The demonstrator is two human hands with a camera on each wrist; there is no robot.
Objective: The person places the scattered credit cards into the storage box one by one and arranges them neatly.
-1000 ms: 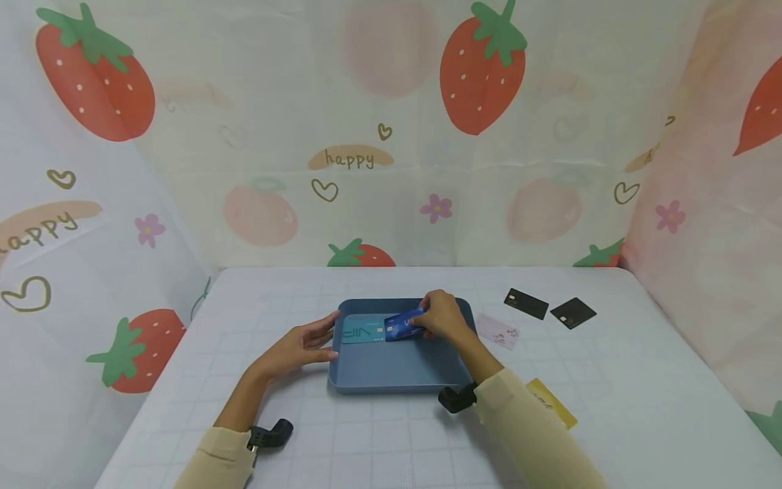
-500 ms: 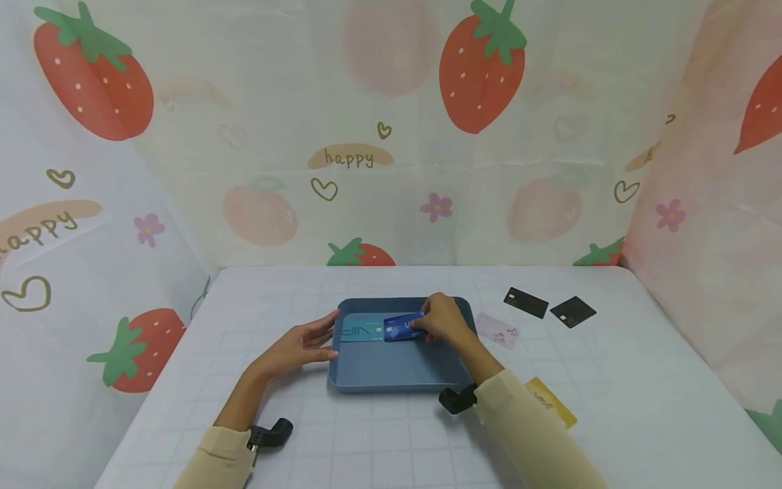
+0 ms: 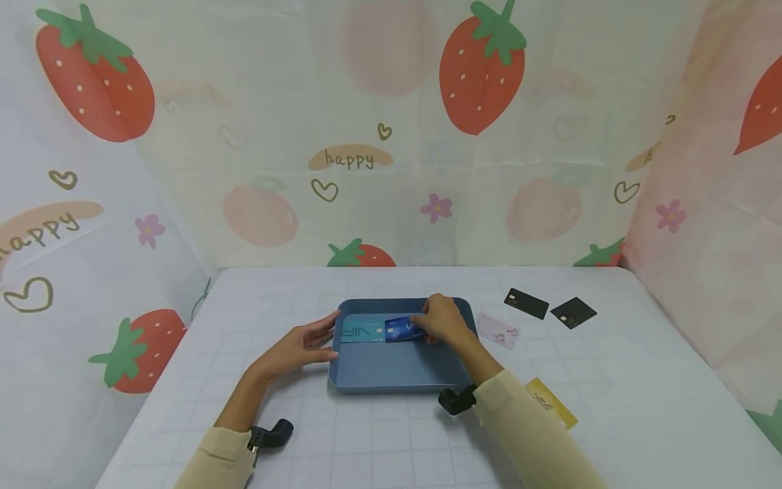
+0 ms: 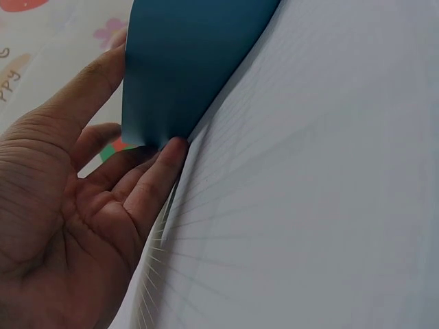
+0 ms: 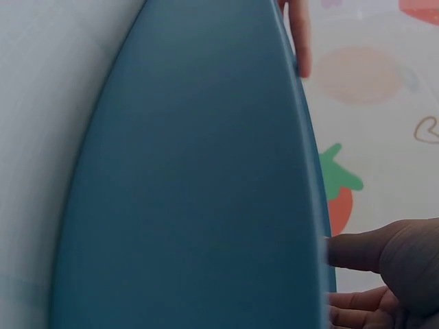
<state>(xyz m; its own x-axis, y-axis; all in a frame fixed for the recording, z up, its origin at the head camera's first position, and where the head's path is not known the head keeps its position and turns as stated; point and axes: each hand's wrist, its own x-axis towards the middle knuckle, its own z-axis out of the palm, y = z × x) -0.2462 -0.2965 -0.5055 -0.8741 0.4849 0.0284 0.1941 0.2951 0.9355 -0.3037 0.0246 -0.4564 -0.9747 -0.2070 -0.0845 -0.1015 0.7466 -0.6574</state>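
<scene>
In the head view, a blue-grey tray [image 3: 391,390] sits on the table. Inside it, a teal card [image 3: 362,331] marked VIP lies along the far left. Against its right end is a dark blue card [image 3: 400,329], pinched near its right end by my right hand [image 3: 446,319]. My left hand [image 3: 302,348] touches the tray's left wall from outside, its thumb and fingers fairly straight; the left wrist view shows this hand [image 4: 96,185] at the tray's corner. In the right wrist view the tray wall hides the cards and the fingertips of the right hand [image 5: 391,267].
Right of the tray lie a pale pink card [image 3: 497,331], two black cards [image 3: 526,303] and, partly behind the right sleeve, a yellow card [image 3: 552,404]. A strawberry-print cloth [image 3: 476,224] stands behind the white table [image 3: 366,441].
The blue card has settled flatter and straighter beside the teal card, with the right hand slightly lower. The left hand stays at the tray's left side.
</scene>
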